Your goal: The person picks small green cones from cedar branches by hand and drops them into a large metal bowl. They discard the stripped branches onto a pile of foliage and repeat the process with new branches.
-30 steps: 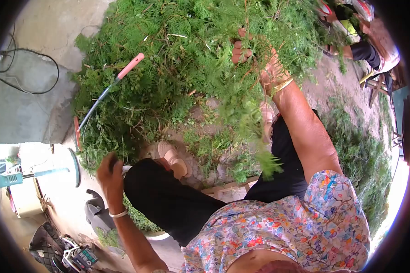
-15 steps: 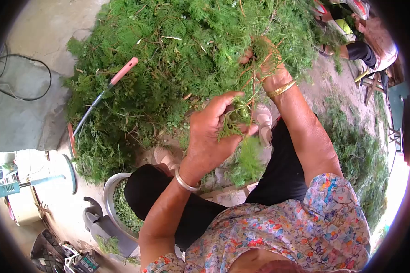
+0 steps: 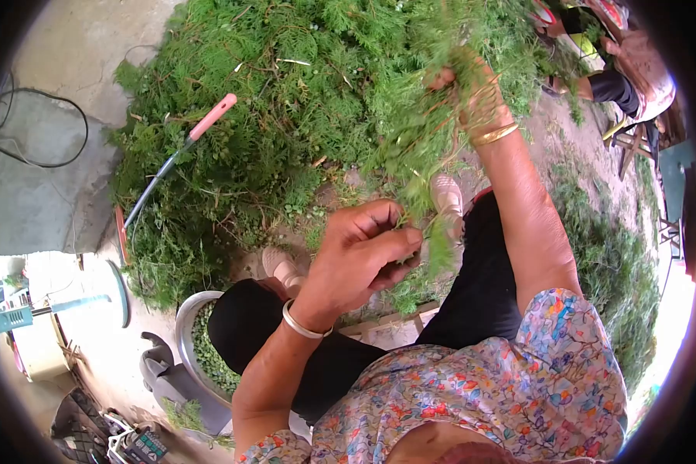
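My right hand [image 3: 479, 97], with a gold bangle at the wrist, is closed round a leafy evergreen branch [image 3: 425, 147] that hangs down blurred by motion. Lower and to the left, my left hand [image 3: 363, 251], wearing a silver bangle, has its fingers curled in and thumb pressed over them. What lies inside those fingers is hidden. Green tips of the branch hang just beyond the left fingertips. In front of both hands spreads a big heap of cut evergreen branches [image 3: 286, 116]. By my left knee stands a metal basin [image 3: 184, 329] holding small green cones or berries.
A pink-handled tool [image 3: 209, 120] with a long metal shaft rests on the heap's left side. Another person [image 3: 626, 77] sits at the upper right. More greenery [image 3: 611, 271] lies to the right. A grey plastic object [image 3: 185, 394] is beside the basin; a black cable [image 3: 85, 127] loops at left.
My left hand has drawn down from the branch, and its fingers have curled closed around what they had. My right hand has shifted slightly right with the branch, which is swinging.
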{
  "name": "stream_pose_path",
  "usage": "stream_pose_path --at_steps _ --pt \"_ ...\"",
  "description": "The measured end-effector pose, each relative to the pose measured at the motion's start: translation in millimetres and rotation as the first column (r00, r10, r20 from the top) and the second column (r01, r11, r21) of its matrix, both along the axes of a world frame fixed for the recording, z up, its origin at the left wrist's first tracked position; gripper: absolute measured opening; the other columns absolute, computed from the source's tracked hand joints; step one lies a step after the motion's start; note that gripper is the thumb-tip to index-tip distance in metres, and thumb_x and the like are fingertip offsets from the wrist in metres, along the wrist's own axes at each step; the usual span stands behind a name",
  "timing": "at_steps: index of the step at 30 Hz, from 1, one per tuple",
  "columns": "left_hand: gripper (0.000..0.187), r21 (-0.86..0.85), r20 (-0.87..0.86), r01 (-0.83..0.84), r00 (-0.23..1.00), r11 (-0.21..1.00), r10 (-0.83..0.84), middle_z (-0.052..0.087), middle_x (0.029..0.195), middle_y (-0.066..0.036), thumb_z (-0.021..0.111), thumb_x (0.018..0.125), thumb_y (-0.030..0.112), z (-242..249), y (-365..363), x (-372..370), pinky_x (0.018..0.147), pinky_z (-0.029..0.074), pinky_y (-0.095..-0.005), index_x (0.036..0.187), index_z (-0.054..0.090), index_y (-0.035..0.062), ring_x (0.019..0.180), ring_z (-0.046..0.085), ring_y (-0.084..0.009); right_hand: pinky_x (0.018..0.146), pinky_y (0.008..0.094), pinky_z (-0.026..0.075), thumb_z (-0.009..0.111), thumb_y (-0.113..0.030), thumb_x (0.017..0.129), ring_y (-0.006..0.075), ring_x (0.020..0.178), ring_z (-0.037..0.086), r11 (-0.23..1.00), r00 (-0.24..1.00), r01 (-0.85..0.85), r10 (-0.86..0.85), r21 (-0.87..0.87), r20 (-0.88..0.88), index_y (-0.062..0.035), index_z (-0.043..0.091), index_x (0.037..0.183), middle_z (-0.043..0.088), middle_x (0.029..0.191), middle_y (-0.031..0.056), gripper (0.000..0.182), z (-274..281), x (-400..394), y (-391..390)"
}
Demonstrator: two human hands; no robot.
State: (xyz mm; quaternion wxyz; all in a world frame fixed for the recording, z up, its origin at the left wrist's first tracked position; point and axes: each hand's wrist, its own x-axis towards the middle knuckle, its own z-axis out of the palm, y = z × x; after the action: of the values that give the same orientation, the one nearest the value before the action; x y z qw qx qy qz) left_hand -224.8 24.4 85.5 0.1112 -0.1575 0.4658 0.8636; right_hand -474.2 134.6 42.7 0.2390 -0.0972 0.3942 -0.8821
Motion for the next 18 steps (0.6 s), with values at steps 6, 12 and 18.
stream_pose_path --at_steps 6,12,18 --pt "0.012 0.224 -0.040 -0.134 0.988 0.965 0.146 0.060 0.069 -0.010 0.058 0.088 0.011 -15 -9 -1 0.038 0.036 -0.0193 0.087 0.059 -0.0012 0.049 0.053 -0.0117 0.058 0.0329 0.041 0.060 -0.026 0.084 0.0169 0.058 0.046 0.975 0.993 -0.118 0.122 -0.186 0.007 -0.0045 0.057 0.088 0.048 0.063 0.0038 0.022 -10 -14 3" --pt "0.021 0.102 -0.014 -0.238 0.970 0.966 0.241 0.054 0.071 0.000 0.063 0.085 0.014 -13 -5 -5 0.045 0.041 -0.0190 0.102 0.061 0.0006 0.066 0.059 -0.0108 0.055 0.0289 0.041 0.056 -0.029 0.087 0.0142 0.056 0.043 1.000 0.995 -0.023 0.023 -0.003 0.100 -0.0005 0.059 0.101 0.045 0.061 0.0005 0.032 2 7 -7" --pt "0.023 -0.338 -0.161 -0.119 0.985 0.934 0.067 0.056 0.072 0.003 0.067 0.080 0.006 -5 2 -17 0.045 0.041 -0.0181 0.102 0.063 0.0013 0.063 0.055 -0.0039 0.055 0.0342 0.042 0.059 -0.020 0.085 0.0173 0.059 0.047 0.997 0.992 -0.083 0.082 0.002 0.094 -0.0061 0.056 0.088 0.048 0.069 0.0033 0.014 -8 15 -8"
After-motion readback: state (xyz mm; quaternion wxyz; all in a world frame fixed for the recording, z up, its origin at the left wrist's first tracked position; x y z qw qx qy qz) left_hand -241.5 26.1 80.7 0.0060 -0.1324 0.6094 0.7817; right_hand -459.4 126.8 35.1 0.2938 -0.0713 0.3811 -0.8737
